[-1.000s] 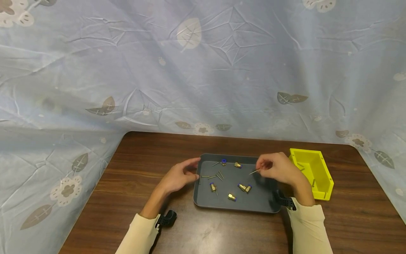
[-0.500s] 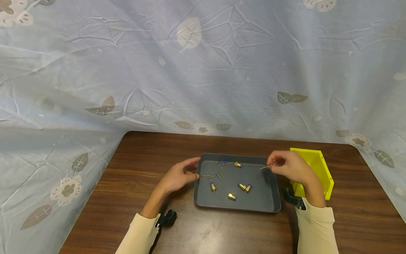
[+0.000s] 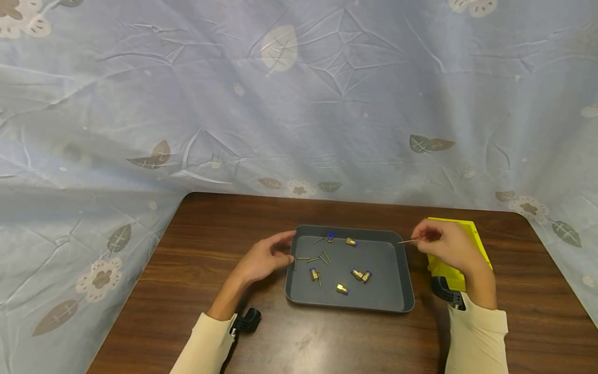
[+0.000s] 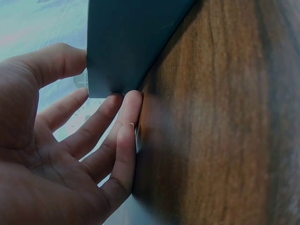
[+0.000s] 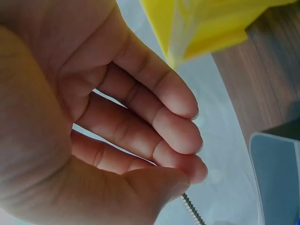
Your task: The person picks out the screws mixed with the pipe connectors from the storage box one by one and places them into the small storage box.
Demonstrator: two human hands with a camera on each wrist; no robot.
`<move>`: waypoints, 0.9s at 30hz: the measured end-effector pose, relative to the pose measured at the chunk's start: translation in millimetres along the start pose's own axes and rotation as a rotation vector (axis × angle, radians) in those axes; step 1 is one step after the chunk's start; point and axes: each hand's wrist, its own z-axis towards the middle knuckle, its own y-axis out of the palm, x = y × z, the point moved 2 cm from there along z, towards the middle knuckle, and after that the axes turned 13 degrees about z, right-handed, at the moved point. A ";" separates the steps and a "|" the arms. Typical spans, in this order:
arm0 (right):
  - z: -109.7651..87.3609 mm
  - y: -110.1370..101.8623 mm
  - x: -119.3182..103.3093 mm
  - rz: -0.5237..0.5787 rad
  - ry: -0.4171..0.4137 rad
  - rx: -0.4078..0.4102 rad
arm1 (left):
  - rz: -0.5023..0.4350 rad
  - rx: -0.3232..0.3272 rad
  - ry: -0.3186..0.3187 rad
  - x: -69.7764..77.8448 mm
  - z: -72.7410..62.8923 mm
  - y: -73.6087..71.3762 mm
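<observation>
My right hand (image 3: pixel 446 244) pinches a thin threaded screw (image 3: pixel 407 241) between thumb and fingertips, above the gap between the grey tray's right rim and the yellow bin (image 3: pixel 450 270). In the right wrist view the screw's threaded shank (image 5: pixel 192 209) sticks out past the thumb. My left hand (image 3: pixel 263 261) rests at the left side of the grey tray (image 3: pixel 383 301), thumb and fingers touching its rim and outer wall. Inside the tray lie several loose screws (image 3: pixel 325 256) and several brass fittings with blue ends (image 3: pixel 342 289).
The yellow bin stands right of the tray, partly hidden behind my right hand. Both stand on a dark wood table (image 3: pixel 224 218). A patterned cloth (image 3: pixel 299 104) hangs behind the table's far edge.
My right hand has moved right with the screw, from above the tray to beside the yellow bin, now covering more of it. The left hand stays at the tray's edge.
</observation>
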 end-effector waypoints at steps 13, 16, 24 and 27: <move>-12.5 -20.4 8.2 -0.104 0.002 0.089 | -0.006 0.004 0.015 1.2 -0.3 -1.1; -14.5 -24.4 12.1 -0.124 0.002 0.105 | -0.006 0.002 0.011 1.1 -0.4 -1.3; -21.4 -32.0 15.8 -0.126 0.025 0.147 | -0.008 0.003 0.015 0.4 0.3 -0.7; -23.3 -34.5 16.9 -0.124 0.025 0.161 | -0.003 0.004 0.013 0.9 -0.2 -1.0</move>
